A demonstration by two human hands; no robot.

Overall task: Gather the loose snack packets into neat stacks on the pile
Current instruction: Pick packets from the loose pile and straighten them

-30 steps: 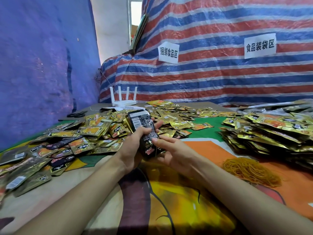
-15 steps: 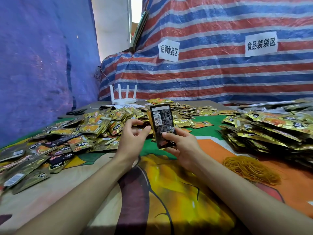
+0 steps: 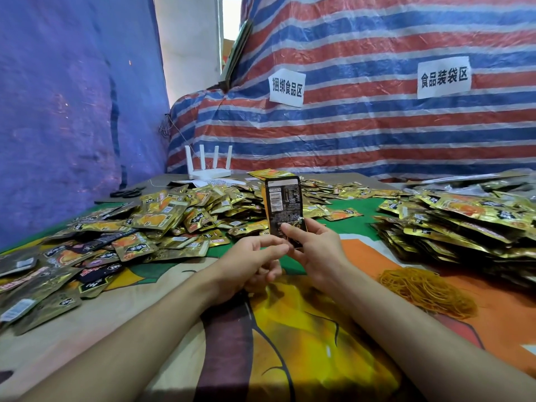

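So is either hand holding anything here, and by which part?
The right hand grips the upright stack of black-backed foil snack packets by its lower end. Whether the left hand beside it holds anything cannot be told.

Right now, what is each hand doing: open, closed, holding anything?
Left hand: fingers curled beside the base of the packet stack; whether it grips cannot be told.
Right hand: grips the packet stack upright, thumb on its front.

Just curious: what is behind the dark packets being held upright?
Behind the held packets lie loose gold packets, then a striped tarp farther back; whatever sits directly behind them is covered.
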